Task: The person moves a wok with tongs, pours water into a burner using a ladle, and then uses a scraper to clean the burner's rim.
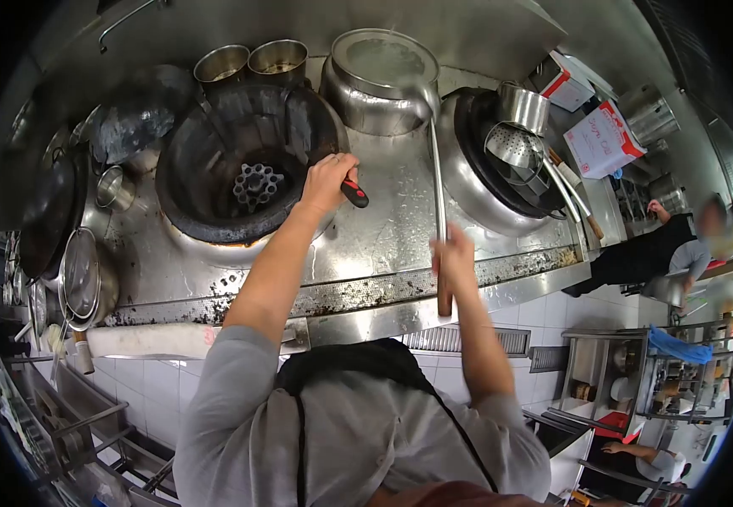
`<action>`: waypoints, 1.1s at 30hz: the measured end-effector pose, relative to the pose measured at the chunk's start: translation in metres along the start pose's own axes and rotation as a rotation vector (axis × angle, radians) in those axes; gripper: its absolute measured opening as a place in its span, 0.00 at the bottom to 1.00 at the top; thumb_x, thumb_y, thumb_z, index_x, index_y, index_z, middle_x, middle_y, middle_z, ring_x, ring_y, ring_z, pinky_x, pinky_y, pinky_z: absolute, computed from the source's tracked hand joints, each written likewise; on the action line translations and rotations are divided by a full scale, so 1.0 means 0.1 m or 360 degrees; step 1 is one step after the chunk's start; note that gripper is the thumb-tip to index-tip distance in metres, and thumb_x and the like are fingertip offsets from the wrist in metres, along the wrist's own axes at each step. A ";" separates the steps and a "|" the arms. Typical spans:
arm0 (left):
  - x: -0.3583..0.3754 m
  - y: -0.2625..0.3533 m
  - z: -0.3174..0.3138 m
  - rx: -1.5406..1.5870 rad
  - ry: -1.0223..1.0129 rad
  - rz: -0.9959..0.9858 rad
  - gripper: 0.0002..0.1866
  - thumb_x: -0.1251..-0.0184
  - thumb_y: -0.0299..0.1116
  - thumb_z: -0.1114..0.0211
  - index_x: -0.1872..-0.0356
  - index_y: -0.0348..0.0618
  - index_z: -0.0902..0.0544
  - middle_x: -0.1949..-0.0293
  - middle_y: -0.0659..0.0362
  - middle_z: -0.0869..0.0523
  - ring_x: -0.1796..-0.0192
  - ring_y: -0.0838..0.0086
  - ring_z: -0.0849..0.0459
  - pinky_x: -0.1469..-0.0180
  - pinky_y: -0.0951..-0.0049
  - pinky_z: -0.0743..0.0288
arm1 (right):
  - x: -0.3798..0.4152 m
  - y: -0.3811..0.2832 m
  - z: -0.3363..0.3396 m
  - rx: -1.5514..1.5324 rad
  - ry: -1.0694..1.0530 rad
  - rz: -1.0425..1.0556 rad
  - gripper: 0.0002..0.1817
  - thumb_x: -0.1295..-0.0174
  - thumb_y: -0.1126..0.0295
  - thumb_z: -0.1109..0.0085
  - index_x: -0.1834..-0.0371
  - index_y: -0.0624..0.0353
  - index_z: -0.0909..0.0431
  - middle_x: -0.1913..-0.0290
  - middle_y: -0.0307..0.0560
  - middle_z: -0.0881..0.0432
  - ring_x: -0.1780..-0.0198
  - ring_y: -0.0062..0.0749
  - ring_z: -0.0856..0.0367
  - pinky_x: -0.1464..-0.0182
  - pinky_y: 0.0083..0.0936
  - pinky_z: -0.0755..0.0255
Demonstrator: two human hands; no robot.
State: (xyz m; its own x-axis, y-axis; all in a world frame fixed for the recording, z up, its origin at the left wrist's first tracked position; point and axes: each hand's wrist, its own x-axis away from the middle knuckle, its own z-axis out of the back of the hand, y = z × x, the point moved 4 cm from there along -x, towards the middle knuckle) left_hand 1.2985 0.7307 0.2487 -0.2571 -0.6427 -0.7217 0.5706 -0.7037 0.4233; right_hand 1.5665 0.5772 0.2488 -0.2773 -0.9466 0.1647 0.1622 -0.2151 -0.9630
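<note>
My left hand (330, 181) is closed around a black-and-red handle (354, 193) at the right rim of the large dark wok burner (252, 165). What the handle belongs to is hard to make out. A metal burner head (257, 187) shows at the bottom of the burner bowl. My right hand (455, 256), a little blurred, grips a long ladle (437, 169) near its wooden end. The ladle's bowl reaches up beside the covered steel pot (383, 80), and I cannot tell whether they touch.
Two small steel pots (222, 64) stand behind the burner. A second wok (476, 160) at right holds a strainer (512, 145). Beyond are boxes (600, 142) and a person (645, 253) in an apron. Strainers (81, 275) hang at left; another person (637, 465) is lower right.
</note>
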 end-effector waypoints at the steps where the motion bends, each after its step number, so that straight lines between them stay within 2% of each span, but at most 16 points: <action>1: 0.00 -0.01 0.00 0.0030 -0.0002 0.0003 0.11 0.42 0.23 0.32 0.60 0.46 0.21 0.67 0.55 0.15 0.61 0.53 0.15 0.60 0.54 0.20 | -0.33 -0.40 -0.10 -0.0068 -0.0095 0.0084 0.23 0.36 0.79 0.37 0.36 0.66 0.22 0.79 0.37 0.26 0.85 0.23 0.29 0.85 0.25 0.37; 4: -0.03 -0.04 0.03 0.0056 -0.0046 0.0041 0.09 0.40 0.24 0.32 0.59 0.46 0.19 0.65 0.54 0.14 0.60 0.53 0.14 0.58 0.56 0.20 | -1.43 -1.28 -0.40 -0.0201 -0.0234 0.0255 0.05 0.34 0.78 0.38 0.57 0.60 0.18 0.76 0.37 0.25 0.83 0.24 0.28 0.86 0.26 0.35; 7: -0.04 -0.01 0.05 0.0003 -0.0075 0.0083 0.09 0.39 0.24 0.33 0.59 0.45 0.18 0.65 0.53 0.13 0.60 0.53 0.14 0.56 0.57 0.19 | -2.23 -2.08 -0.64 -0.0571 -0.0214 0.0126 0.11 0.37 0.82 0.39 0.51 0.65 0.23 0.73 0.46 0.22 0.83 0.29 0.28 0.84 0.31 0.33; 9: -0.04 0.02 0.04 -0.0014 -0.0094 0.0133 0.10 0.40 0.22 0.32 0.58 0.45 0.18 0.65 0.53 0.14 0.60 0.52 0.14 0.56 0.57 0.20 | -2.79 -2.44 -0.75 -0.0406 -0.0148 0.0294 0.01 0.38 0.82 0.38 0.66 0.69 0.21 0.77 0.48 0.22 0.82 0.31 0.27 0.82 0.33 0.33; 12: -0.06 0.04 0.05 0.0051 -0.0062 0.0079 0.12 0.44 0.21 0.31 0.60 0.44 0.20 0.66 0.54 0.14 0.61 0.52 0.15 0.58 0.55 0.21 | -3.15 -2.54 -0.92 -0.0194 -0.0081 0.0315 0.02 0.34 0.82 0.41 0.64 0.71 0.22 0.76 0.48 0.23 0.80 0.32 0.26 0.83 0.32 0.35; 13: -0.08 0.08 0.06 -0.0015 -0.0041 0.0090 0.12 0.45 0.20 0.31 0.60 0.44 0.20 0.66 0.54 0.14 0.61 0.52 0.15 0.58 0.56 0.21 | -3.05 -2.41 -0.96 -0.0320 -0.0099 0.0328 0.06 0.34 0.80 0.40 0.70 0.67 0.22 0.78 0.46 0.24 0.82 0.31 0.27 0.82 0.32 0.36; 15: -0.09 0.11 0.04 -0.0034 0.0016 0.0093 0.14 0.48 0.19 0.31 0.60 0.44 0.20 0.67 0.55 0.15 0.62 0.53 0.15 0.59 0.56 0.20 | -2.76 -1.93 -0.94 -0.0484 -0.0140 0.0438 0.04 0.34 0.78 0.38 0.67 0.66 0.21 0.78 0.43 0.24 0.83 0.27 0.29 0.83 0.29 0.37; 18: -0.05 0.09 0.01 -0.0017 -0.0037 0.0075 0.18 0.52 0.19 0.29 0.59 0.45 0.19 0.67 0.57 0.15 0.62 0.55 0.15 0.58 0.57 0.20 | -1.99 -0.88 -0.69 -0.0274 -0.0072 0.0627 0.15 0.38 0.80 0.39 0.47 0.67 0.19 0.76 0.38 0.23 0.84 0.21 0.29 0.84 0.27 0.37; 21: 0.00 0.10 -0.02 -0.0083 -0.0119 -0.0010 0.18 0.54 0.21 0.27 0.59 0.45 0.20 0.67 0.58 0.16 0.60 0.56 0.15 0.57 0.59 0.21 | -0.72 -0.13 -0.31 -0.0136 -0.0052 0.0258 0.21 0.36 0.78 0.40 0.39 0.67 0.21 0.73 0.38 0.23 0.79 0.19 0.26 0.80 0.22 0.36; 23: 0.14 0.19 -0.08 -0.0157 -0.0182 -0.0075 0.16 0.51 0.22 0.28 0.59 0.45 0.19 0.67 0.57 0.16 0.60 0.56 0.16 0.56 0.59 0.22 | 0.14 0.69 0.06 0.0299 0.0106 0.0160 0.27 0.35 0.79 0.41 0.31 0.71 0.26 0.60 0.45 0.15 0.63 0.23 0.17 0.60 0.22 0.23; 24: 0.17 0.25 -0.13 -0.0166 -0.0190 -0.0110 0.16 0.51 0.21 0.28 0.59 0.46 0.20 0.68 0.58 0.17 0.61 0.57 0.16 0.56 0.60 0.22 | 0.32 1.10 0.16 0.0146 0.0145 0.0296 0.28 0.35 0.80 0.39 0.29 0.72 0.28 0.49 0.52 0.14 0.52 0.28 0.15 0.48 0.24 0.22; 25: 0.23 0.30 -0.16 -0.0169 -0.0206 -0.0145 0.17 0.52 0.21 0.27 0.60 0.46 0.20 0.69 0.59 0.18 0.61 0.58 0.17 0.56 0.61 0.23 | 0.57 1.17 0.21 0.0040 0.0152 0.0063 0.29 0.35 0.80 0.38 0.29 0.73 0.29 0.42 0.56 0.16 0.44 0.32 0.16 0.41 0.25 0.24; 26: 0.30 0.34 -0.16 -0.0173 -0.0202 -0.0175 0.17 0.52 0.21 0.27 0.60 0.47 0.20 0.68 0.60 0.18 0.61 0.59 0.17 0.55 0.61 0.23 | 0.67 1.40 0.33 0.0317 0.0232 0.0220 0.30 0.36 0.79 0.37 0.29 0.70 0.28 0.50 0.55 0.13 0.52 0.31 0.13 0.49 0.27 0.21; 28: 0.39 0.39 -0.15 -0.0187 -0.0177 -0.0234 0.18 0.53 0.21 0.26 0.60 0.47 0.21 0.67 0.61 0.19 0.60 0.61 0.17 0.54 0.62 0.23 | 0.86 1.39 0.42 0.0532 0.0278 0.0002 0.31 0.37 0.79 0.37 0.29 0.64 0.28 0.62 0.54 0.11 0.63 0.33 0.13 0.58 0.32 0.21; 29: 0.41 0.40 -0.15 -0.0192 -0.0167 -0.0243 0.18 0.53 0.22 0.26 0.60 0.47 0.21 0.67 0.61 0.19 0.60 0.61 0.17 0.54 0.62 0.23 | 0.91 1.30 0.41 0.0653 0.0399 0.0248 0.29 0.39 0.78 0.35 0.32 0.59 0.26 0.72 0.54 0.14 0.72 0.39 0.16 0.66 0.37 0.25; 33: 0.45 0.37 -0.08 -0.0233 -0.0151 -0.0248 0.17 0.51 0.23 0.26 0.59 0.47 0.21 0.64 0.59 0.18 0.58 0.61 0.17 0.53 0.61 0.22 | 0.88 1.24 0.40 0.0849 0.0453 0.0161 0.26 0.40 0.77 0.34 0.37 0.56 0.24 0.70 0.59 0.15 0.70 0.54 0.15 0.64 0.44 0.25</action>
State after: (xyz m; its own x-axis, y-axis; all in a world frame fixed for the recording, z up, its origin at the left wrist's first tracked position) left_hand 1.3147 0.6780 0.2277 -0.4193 -0.5602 -0.7144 0.6236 -0.7496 0.2219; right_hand 1.6001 0.4573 0.1524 -0.4658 -0.8831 -0.0564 0.6323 -0.2876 -0.7194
